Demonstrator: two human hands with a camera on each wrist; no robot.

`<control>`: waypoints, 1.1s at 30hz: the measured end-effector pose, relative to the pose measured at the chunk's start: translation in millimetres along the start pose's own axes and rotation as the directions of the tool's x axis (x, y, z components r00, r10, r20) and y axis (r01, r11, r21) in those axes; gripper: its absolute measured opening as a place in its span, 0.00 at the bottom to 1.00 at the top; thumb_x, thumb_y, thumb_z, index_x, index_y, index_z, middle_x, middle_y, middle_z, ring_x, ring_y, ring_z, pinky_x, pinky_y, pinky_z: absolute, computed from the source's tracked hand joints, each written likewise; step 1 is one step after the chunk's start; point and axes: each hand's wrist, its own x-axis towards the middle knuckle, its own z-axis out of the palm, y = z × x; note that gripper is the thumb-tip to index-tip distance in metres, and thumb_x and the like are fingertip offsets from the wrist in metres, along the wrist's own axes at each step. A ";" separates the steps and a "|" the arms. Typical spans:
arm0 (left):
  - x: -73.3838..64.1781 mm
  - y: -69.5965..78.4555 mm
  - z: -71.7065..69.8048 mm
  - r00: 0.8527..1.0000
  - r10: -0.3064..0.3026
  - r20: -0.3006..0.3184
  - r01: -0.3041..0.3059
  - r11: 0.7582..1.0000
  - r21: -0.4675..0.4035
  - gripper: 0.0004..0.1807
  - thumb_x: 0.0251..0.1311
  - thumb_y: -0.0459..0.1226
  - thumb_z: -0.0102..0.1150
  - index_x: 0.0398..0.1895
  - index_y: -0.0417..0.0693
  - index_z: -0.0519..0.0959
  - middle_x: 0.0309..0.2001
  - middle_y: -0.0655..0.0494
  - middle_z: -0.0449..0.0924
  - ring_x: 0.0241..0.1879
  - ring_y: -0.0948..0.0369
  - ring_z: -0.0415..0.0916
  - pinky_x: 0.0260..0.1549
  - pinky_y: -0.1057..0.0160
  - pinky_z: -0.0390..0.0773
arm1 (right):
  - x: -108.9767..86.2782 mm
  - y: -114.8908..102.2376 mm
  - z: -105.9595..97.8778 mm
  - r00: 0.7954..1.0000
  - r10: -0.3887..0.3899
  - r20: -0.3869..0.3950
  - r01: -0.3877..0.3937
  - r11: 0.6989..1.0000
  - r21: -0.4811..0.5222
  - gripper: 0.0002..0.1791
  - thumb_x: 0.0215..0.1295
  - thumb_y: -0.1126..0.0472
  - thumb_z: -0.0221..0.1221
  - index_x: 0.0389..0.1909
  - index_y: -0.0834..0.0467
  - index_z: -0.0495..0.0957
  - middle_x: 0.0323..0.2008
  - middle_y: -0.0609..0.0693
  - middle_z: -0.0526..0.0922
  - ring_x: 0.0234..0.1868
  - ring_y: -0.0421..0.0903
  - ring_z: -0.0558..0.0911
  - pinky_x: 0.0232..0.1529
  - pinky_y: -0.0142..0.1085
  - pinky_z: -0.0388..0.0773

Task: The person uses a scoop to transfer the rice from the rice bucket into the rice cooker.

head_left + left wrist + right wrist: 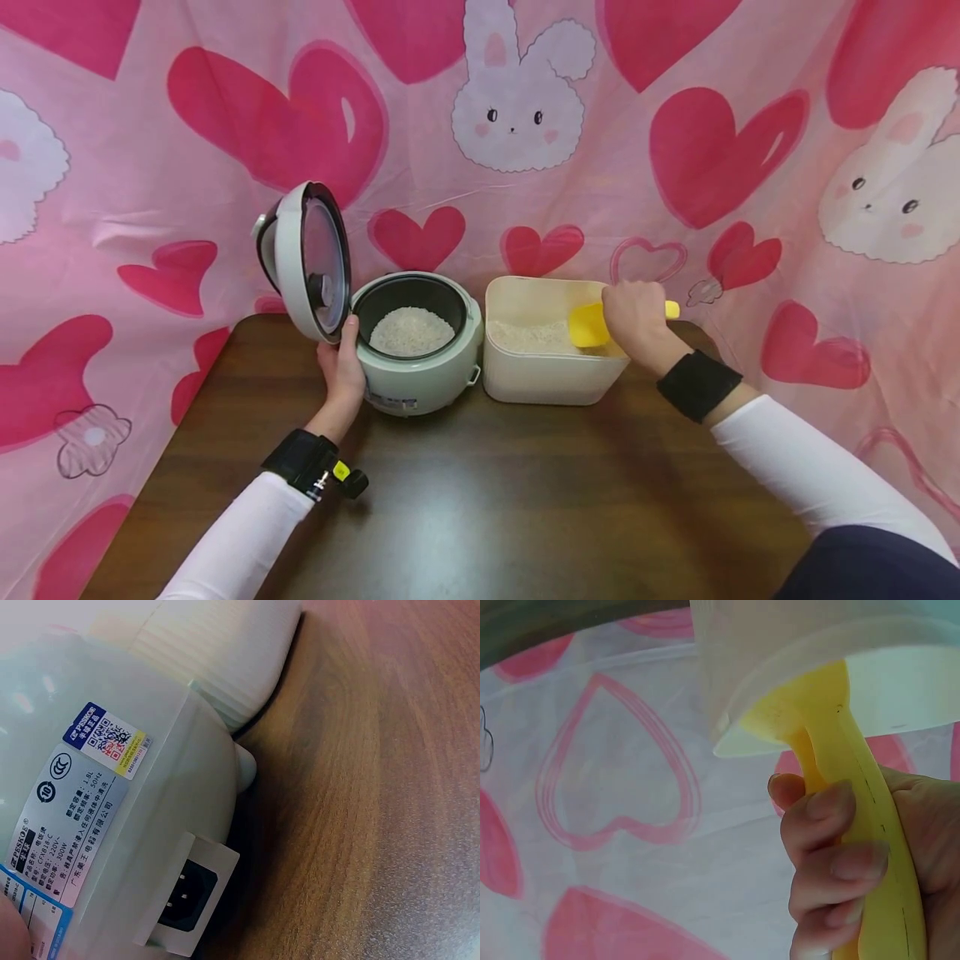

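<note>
At the right, my right hand (637,321) grips the handle of a yellow scoop (870,810), fingers wrapped round it. Its bowl dips inside a cream rice bin (551,379), overlapping the rice (532,337) there. My left hand (345,375) rests against the left side of a pale green rice cooker (416,387), thumb up at the rim below the raised lid (292,267). White rice (412,332) lies in the cooker's dark inner pot. The left wrist view catches a fingertip (11,934) at the cooker's labelled wall.
The cooker and bin stand side by side on a dark wooden table (480,508), near its back edge. A pink cloth (420,158) with hearts and rabbits hangs behind. The cooker's power socket (187,896) faces the left wrist camera.
</note>
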 end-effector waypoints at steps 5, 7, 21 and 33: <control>-0.9 -0.4 -0.7 1.000 -0.005 0.007 0.005 1.000 0.011 0.31 0.73 0.51 0.54 0.70 0.39 0.72 0.69 0.47 0.74 0.67 0.58 0.68 0.73 0.58 0.62 | 1.9 4.0 8.4 1.000 0.007 0.019 -0.008 0.999 0.035 0.11 0.64 0.62 0.68 0.35 0.68 0.81 0.21 0.58 0.76 0.24 0.57 0.79 0.31 0.52 0.86; -0.9 -0.4 -0.9 1.000 -0.007 0.008 0.007 1.000 0.011 0.32 0.73 0.51 0.54 0.70 0.40 0.72 0.69 0.47 0.74 0.67 0.58 0.68 0.73 0.58 0.62 | 3.7 5.2 11.6 1.000 0.008 0.025 -0.009 0.999 0.044 0.12 0.65 0.61 0.68 0.35 0.68 0.81 0.21 0.58 0.77 0.24 0.57 0.79 0.32 0.52 0.86; -1.5 -0.9 -0.4 1.000 -0.003 -0.006 0.003 1.000 -0.020 0.30 0.73 0.48 0.56 0.69 0.39 0.73 0.68 0.46 0.75 0.66 0.60 0.69 0.72 0.61 0.63 | 14.0 -0.2 28.9 0.988 0.033 0.149 -0.068 0.969 0.236 0.15 0.71 0.56 0.62 0.36 0.66 0.81 0.23 0.56 0.77 0.26 0.56 0.78 0.34 0.51 0.85; -1.8 -2.5 -0.5 1.000 0.016 -0.005 -0.016 1.000 -0.002 0.30 0.73 0.50 0.56 0.69 0.40 0.74 0.67 0.47 0.76 0.66 0.59 0.70 0.72 0.59 0.63 | 22.7 -9.7 33.7 0.967 0.062 0.245 -0.160 0.901 0.403 0.19 0.75 0.52 0.53 0.33 0.62 0.81 0.24 0.56 0.74 0.30 0.57 0.76 0.35 0.49 0.81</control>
